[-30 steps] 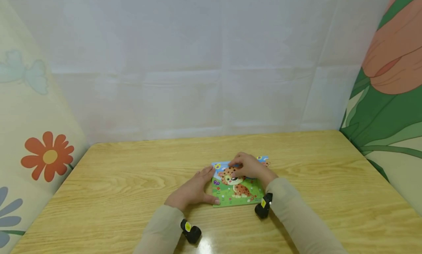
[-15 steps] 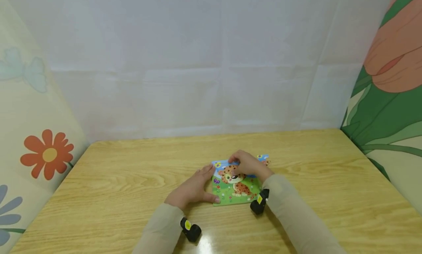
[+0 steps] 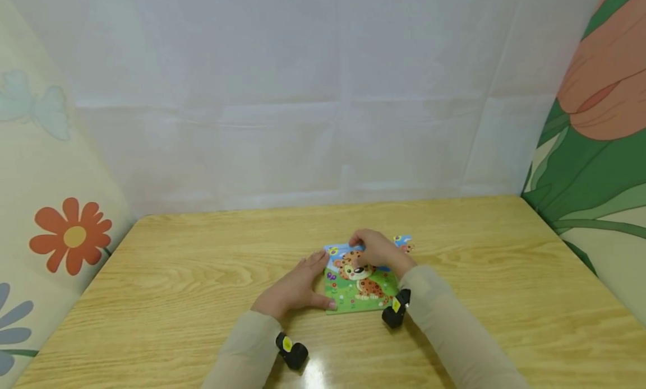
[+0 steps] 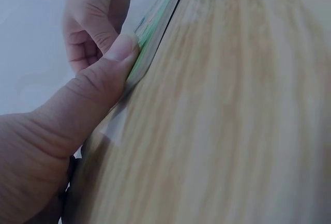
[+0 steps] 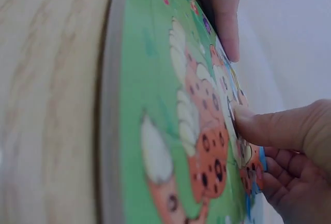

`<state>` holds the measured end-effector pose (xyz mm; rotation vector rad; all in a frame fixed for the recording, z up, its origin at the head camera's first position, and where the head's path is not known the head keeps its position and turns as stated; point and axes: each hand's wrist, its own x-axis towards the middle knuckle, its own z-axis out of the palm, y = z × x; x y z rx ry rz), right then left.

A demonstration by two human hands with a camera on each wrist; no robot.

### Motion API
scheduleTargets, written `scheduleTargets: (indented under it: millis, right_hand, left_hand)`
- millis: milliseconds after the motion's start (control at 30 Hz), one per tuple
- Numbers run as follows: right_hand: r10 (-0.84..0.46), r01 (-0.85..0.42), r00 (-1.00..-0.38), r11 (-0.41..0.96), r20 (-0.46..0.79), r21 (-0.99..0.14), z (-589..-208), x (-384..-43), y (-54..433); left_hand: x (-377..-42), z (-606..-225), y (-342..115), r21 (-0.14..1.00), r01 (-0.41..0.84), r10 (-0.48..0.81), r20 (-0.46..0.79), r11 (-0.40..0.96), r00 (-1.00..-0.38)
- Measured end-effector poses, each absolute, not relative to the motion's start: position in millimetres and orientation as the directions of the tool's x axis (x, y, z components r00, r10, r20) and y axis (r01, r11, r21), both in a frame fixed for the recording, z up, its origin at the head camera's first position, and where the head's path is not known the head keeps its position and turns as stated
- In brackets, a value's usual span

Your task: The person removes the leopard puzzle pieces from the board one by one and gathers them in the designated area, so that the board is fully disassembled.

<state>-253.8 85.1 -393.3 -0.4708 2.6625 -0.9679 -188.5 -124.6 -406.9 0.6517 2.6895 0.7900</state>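
Note:
A jigsaw puzzle board (image 3: 353,306) with a spotted leopard cub on green grass lies on the table. My left hand (image 3: 298,287) rests along its left side, fingers straight at the upper corner and thumb on the lower corner. In the left wrist view that thumb (image 4: 111,61) presses the board's edge. My right hand (image 3: 381,251) is over the upper part, thumb and curled fingers pinching a puzzle piece (image 5: 253,169) with orange spots and a blue edge at the cub's head. The hand partly hides the piece. A loose puzzle piece (image 3: 404,243) lies just past the right hand.
The wooden table (image 3: 202,265) extends around the board. A white cloth backdrop (image 3: 282,97) stands behind it, with painted panels on both sides. A black camera is strapped at each wrist.
My right hand has shifted slightly left and its wrist has turned a little over the board. My left hand has stayed at the board's left edge. The loose piece remains in place.

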Motion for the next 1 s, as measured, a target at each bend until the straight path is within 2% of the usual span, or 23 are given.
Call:
scheduleTargets:
  millis: [333, 800, 1000]
  right_hand:
    - [-0.396, -0.229, -0.911, 0.713, -0.112, -0.662, -394.4, -251.9, 86.4]
    - [-0.523, -0.430, -0.852, 0.724, -0.022, -0.539, -388.4, -248.1, 86.2]
    - [-0.505, -0.403, -0.863, 0.723, -0.031, -0.561, -389.0, -249.0, 86.0]
  left_hand:
    - [-186.2, -408.7, -124.9, 0.574, 0.343, 0.491, -0.121, 0.744, -0.863]
    - [-183.9, -407.4, -127.1, 0.557, 0.358, 0.496, -0.114, 0.749, -0.861]
    - [-182.4, -405.5, -127.0, 0.566, 0.344, 0.488, -0.121, 0.749, -0.864]
